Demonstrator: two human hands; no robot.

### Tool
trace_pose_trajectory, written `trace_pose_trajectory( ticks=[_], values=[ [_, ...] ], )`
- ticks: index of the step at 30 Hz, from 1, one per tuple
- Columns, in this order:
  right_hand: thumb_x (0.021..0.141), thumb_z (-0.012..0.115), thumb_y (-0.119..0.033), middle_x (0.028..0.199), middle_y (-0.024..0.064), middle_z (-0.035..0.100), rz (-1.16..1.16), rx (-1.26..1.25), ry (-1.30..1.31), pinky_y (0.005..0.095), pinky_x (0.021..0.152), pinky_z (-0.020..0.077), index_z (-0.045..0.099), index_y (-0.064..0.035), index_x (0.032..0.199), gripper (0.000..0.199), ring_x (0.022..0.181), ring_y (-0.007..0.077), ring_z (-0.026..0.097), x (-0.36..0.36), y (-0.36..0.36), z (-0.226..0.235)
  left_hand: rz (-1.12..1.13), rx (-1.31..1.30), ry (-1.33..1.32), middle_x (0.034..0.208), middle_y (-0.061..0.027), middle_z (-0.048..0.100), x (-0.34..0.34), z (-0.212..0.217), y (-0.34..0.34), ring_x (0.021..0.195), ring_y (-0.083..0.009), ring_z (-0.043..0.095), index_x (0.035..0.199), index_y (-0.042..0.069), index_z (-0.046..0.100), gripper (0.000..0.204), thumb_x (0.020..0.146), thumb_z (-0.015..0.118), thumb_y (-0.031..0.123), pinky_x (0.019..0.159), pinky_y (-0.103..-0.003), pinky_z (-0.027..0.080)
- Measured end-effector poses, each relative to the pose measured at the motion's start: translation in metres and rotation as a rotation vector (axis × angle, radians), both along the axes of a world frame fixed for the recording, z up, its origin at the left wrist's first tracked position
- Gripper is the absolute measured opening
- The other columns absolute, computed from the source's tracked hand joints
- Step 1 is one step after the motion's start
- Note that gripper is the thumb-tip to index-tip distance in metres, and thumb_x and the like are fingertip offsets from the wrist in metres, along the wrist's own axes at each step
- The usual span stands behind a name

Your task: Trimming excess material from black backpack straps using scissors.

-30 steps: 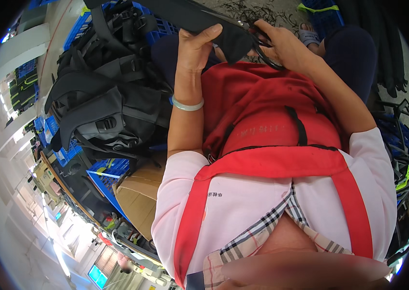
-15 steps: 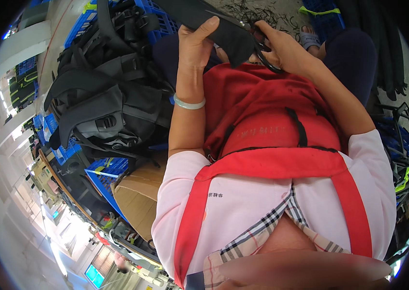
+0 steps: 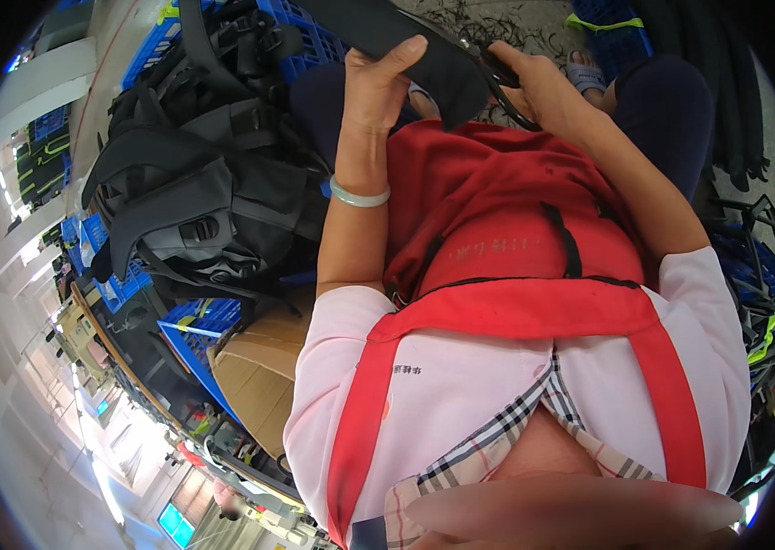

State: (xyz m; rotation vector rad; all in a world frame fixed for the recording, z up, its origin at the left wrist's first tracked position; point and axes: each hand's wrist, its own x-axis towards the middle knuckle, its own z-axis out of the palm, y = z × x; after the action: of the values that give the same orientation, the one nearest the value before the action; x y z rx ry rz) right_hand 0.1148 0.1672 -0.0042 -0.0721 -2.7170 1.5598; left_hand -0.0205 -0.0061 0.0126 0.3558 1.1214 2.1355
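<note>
My left hand (image 3: 375, 92) grips a black fabric strap (image 3: 447, 78) with its thumb laid on top. The strap runs up past the top edge of the view, and its wide end hangs over my lap. In my right hand (image 3: 548, 96) is a pair of scissors (image 3: 517, 112) with dark handles, the fingers closed through the loops. Its blades lie along the strap's right edge; whether they are open cannot be made out. A red apron (image 3: 497, 183) covers my lap below both hands.
Black straps and bags (image 3: 213, 192) are heaped at my left, beside a blue crate (image 3: 309, 41) and a cardboard box (image 3: 263, 367). Dark cut scraps (image 3: 474, 23) litter the floor ahead. Another blue crate (image 3: 612, 37) and hanging black strips (image 3: 731, 101) are on the right.
My left hand and the strap have shifted slightly to the right. The right hand and scissors have moved a little to the right too, with the grip unchanged.
</note>
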Motion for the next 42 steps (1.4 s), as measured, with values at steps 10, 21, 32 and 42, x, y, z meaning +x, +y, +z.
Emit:
trace_pose_trajectory(
  ticks=[10, 21, 32, 42],
  values=[
    [0.083, 0.064, -0.011, 0.082, 0.0216, 0.058, -0.033, 0.036, 0.064, 0.0391, 0.064, 0.0444, 0.044, -0.0015, 0.114, 0.038, 0.074, 0.0351, 0.056, 0.000, 0.002, -0.002, 0.060, 0.061, -0.025, 0.090, -0.0060, 0.067, -0.019, 0.010, 0.002, 0.081, -0.0185, 0.065, 0.093, 0.004, 0.066, 0.016, 0.079, 0.067, -0.003, 0.077, -0.032, 0.053],
    [0.081, 0.068, -0.019, 0.086, 0.0247, 0.060, 0.009, 0.032, 0.081, 0.0418, 0.066, 0.0459, 0.044, 0.0034, 0.116, 0.048, 0.079, 0.0402, 0.060, -0.001, 0.000, 0.003, -0.019, 0.012, -0.028, 0.093, -0.0062, 0.067, -0.004, 0.004, 0.002, 0.084, -0.0187, 0.065, 0.095, 0.005, 0.066, 0.017, 0.078, 0.069, -0.001, 0.078, -0.033, 0.053],
    [0.079, 0.065, -0.003, 0.096, 0.0192, 0.061, 0.147, -0.030, 0.006, 0.0350, 0.077, 0.0471, 0.043, -0.0029, 0.121, 0.048, 0.090, 0.0305, 0.061, -0.002, 0.012, 0.016, 0.046, 0.076, -0.039, 0.096, -0.0088, 0.066, -0.032, 0.004, -0.013, 0.087, -0.0204, 0.063, 0.098, 0.004, 0.064, 0.021, 0.078, 0.070, 0.003, 0.082, -0.036, 0.052],
    [0.074, 0.067, -0.007, 0.107, 0.0229, 0.059, 0.068, 0.026, -0.051, 0.0418, 0.081, 0.0470, 0.032, -0.0040, 0.128, 0.064, 0.100, 0.0395, 0.057, -0.006, -0.002, 0.014, 0.061, 0.091, -0.011, 0.095, -0.0064, 0.066, -0.015, 0.003, -0.002, 0.088, -0.0178, 0.063, 0.095, 0.006, 0.066, 0.019, 0.077, 0.070, 0.001, 0.085, -0.032, 0.050]
  ],
)
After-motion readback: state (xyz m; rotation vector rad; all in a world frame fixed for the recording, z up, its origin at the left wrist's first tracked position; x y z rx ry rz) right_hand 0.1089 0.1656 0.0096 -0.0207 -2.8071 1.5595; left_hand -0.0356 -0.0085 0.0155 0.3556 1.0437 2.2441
